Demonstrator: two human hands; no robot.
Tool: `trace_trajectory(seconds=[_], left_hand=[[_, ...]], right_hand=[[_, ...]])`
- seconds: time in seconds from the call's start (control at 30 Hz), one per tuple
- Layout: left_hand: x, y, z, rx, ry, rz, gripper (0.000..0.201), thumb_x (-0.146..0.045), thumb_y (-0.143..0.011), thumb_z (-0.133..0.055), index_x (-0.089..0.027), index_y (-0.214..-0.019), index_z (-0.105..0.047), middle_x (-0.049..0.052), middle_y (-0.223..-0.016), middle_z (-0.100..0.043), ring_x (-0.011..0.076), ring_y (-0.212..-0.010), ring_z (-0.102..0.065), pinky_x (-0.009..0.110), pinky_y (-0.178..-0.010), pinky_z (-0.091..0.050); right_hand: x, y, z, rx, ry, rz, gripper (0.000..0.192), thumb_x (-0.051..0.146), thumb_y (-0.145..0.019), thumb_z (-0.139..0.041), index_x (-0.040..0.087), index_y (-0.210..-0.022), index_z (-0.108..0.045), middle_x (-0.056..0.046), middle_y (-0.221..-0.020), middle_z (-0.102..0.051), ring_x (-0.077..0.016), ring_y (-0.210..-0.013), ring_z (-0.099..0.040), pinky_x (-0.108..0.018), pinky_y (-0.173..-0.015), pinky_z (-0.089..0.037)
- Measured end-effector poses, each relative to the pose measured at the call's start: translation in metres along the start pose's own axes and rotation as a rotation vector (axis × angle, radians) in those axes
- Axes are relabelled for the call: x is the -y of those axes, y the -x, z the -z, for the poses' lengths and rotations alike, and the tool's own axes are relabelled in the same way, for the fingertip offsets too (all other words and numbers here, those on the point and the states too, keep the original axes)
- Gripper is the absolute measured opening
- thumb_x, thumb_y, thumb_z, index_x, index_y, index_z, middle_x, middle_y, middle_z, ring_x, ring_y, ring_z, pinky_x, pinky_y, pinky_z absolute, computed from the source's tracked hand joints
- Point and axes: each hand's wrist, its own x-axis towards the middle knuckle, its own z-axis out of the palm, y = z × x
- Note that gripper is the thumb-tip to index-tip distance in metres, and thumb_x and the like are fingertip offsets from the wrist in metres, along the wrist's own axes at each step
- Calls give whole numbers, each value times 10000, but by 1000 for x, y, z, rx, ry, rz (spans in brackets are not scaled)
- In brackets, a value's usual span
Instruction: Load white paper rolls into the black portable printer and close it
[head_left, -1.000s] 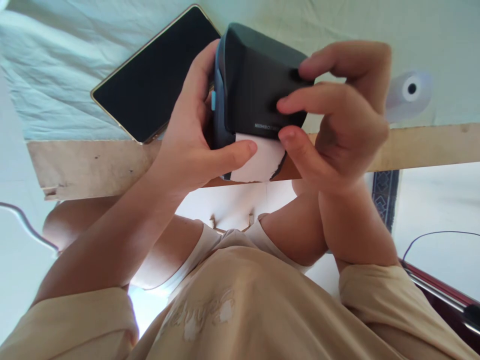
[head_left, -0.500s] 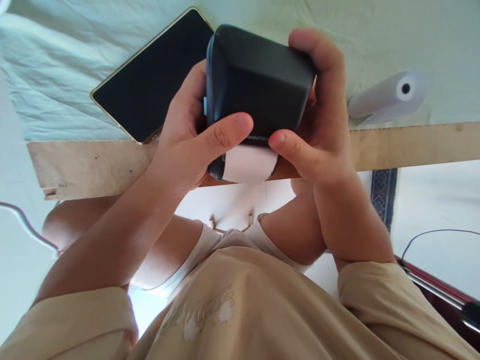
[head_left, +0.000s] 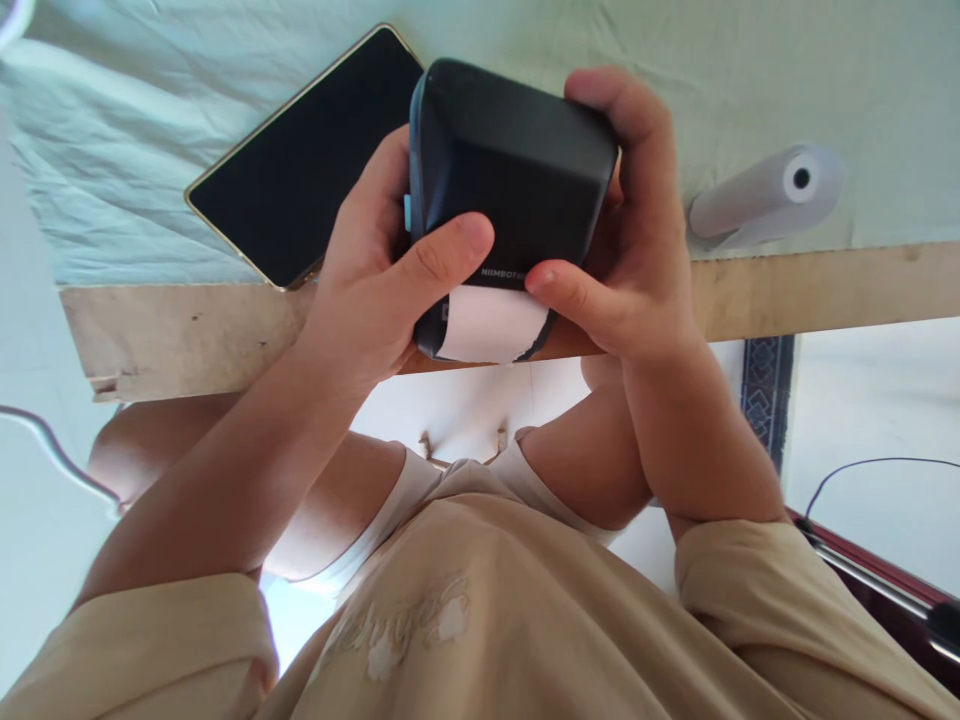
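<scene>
A small black label printer (head_left: 517, 170) is held in both hands above the table's near edge. My left hand (head_left: 360, 290) grips its left side, with the thumb lying across the front face. My right hand (head_left: 637, 260) wraps its right side, fingers over the top corner and thumb on the front next to the printed brand name. A short strip of white paper (head_left: 487, 325) sticks out of the printer's lower edge, between the two thumbs. The printer's lid looks closed.
A dark-screened phone (head_left: 307, 170) lies on the pale green cloth (head_left: 750, 70) left of the printer. A white paper roll (head_left: 765, 195) lies on its side at the right. The table's bare wooden edge (head_left: 825, 285) runs below. A black cable (head_left: 862, 468) trails at lower right.
My right hand moved from pinching the printer's front to wrapping its right side. The printer turned square to me, and my left thumb shifted off the paper onto the front face.
</scene>
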Motion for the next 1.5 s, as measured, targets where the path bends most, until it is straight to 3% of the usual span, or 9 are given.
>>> trace_trajectory(seconds=[0.4,0.5,0.57,0.73,0.97,1.17,1.3,1.4,1.5], left_hand=[[-8,3,-11,-47,99,42,339,-236,-768,-656,-123,-1063,-530,29,-833,-555,69,-706,-547,174,-567,-467],[-13,3,-20,-86,129,43,261,-310,-866,-507,-114,-1030,-562,41,-853,-588,106,-804,-609,207,-644,-520],[-16,2,-24,-110,175,100,354,-356,-926,-349,-106,-1019,-581,43,-895,-602,142,-917,-636,271,-754,-564],[-14,2,-20,-224,139,62,306,-259,-950,-335,-106,-932,-600,-7,-822,-613,146,-1141,-598,393,-1004,-525],[-9,8,-10,-294,40,50,264,-311,-907,-494,-67,-968,-575,-32,-895,-592,146,-1261,-517,327,-1114,-435],[-14,7,-16,-264,64,67,266,-251,-948,-388,-56,-998,-561,-4,-866,-570,201,-1366,-408,450,-1126,-412],[-12,4,-19,-268,110,44,265,-244,-951,-374,-63,-946,-567,0,-900,-607,177,-1302,-482,411,-1089,-463],[-10,3,-18,-274,108,19,264,-250,-949,-386,-73,-938,-582,-19,-878,-630,86,-1055,-616,339,-1009,-525],[-10,1,-19,-270,98,29,274,-220,-952,-370,-85,-892,-601,-43,-829,-630,-1,-813,-606,203,-900,-543]], right_hand=[[0,1,2,-12,111,9,707,485,-712,-615,291,-1302,-277,19,-1256,-438,-4,-869,-524,-121,-683,-503],[0,2,3,-29,171,11,694,509,-713,-612,309,-1302,-304,34,-1279,-420,14,-830,-515,-117,-689,-498],[-1,2,3,-30,166,11,700,515,-709,-617,317,-1303,-303,41,-1272,-428,16,-829,-514,-117,-700,-498],[0,3,1,-86,245,-14,734,569,-720,-586,256,-1317,-297,-11,-1378,-368,-46,-990,-519,-119,-702,-502],[-2,4,0,-69,208,12,711,554,-754,-555,289,-1343,-257,18,-1349,-404,-52,-1031,-540,-146,-763,-540],[2,5,-4,-110,198,10,658,518,-767,-557,292,-1327,-295,20,-1372,-392,-118,-1275,-467,-144,-771,-546],[5,6,-4,-111,237,8,629,516,-776,-543,313,-1318,-296,32,-1408,-344,-114,-1301,-442,-140,-752,-541],[5,6,-4,-106,272,10,629,521,-783,-522,303,-1320,-279,23,-1404,-347,-104,-1260,-462,-155,-719,-532],[6,6,-5,-103,294,10,630,517,-795,-504,287,-1329,-262,7,-1400,-352,-93,-1192,-493,-167,-704,-525]])
